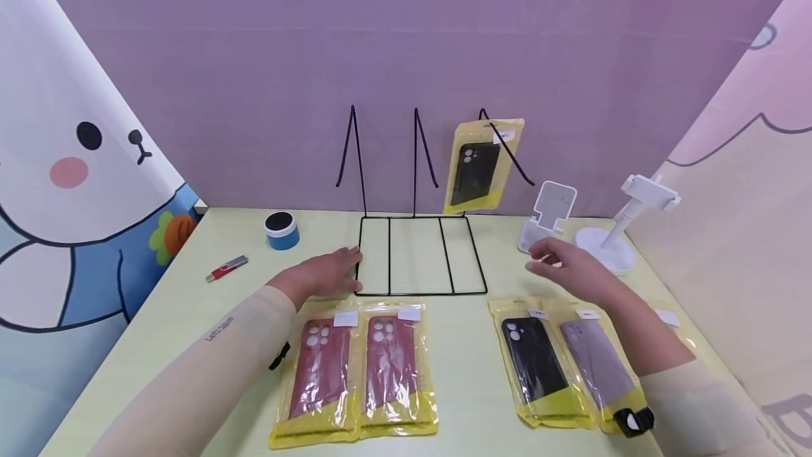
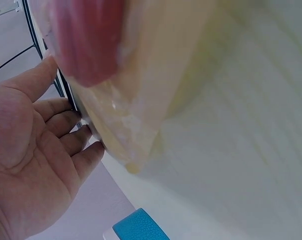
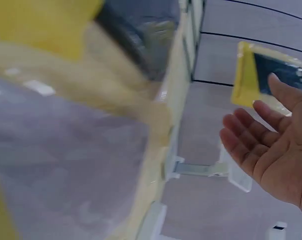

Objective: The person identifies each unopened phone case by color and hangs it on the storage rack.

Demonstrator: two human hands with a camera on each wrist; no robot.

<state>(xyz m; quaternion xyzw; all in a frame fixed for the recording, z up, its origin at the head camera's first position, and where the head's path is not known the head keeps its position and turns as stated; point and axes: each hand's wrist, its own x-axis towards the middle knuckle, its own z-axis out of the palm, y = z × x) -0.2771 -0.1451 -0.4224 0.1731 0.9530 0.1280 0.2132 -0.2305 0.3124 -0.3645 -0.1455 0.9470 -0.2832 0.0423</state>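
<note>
Close in front on the counter (image 1: 463, 365): two packaged red phone cases (image 1: 391, 358). Touches the left edge of the black wire rack (image 1: 390, 256) with left hand (image 1: 325, 273), fingers loosely bent, thumb apart. Holds right hand (image 1: 567, 270) near the white phone stand (image 1: 555, 202), fingers relaxed, thumb apart. On the rack's right hook: one packaged black phone case (image 1: 476, 171).

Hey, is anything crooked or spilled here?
The hanging packet looks a bit crooked on the wire rack's right hook: in the head view, its top leans right instead of hanging straight. I can't see anything spilled or broken.
</note>
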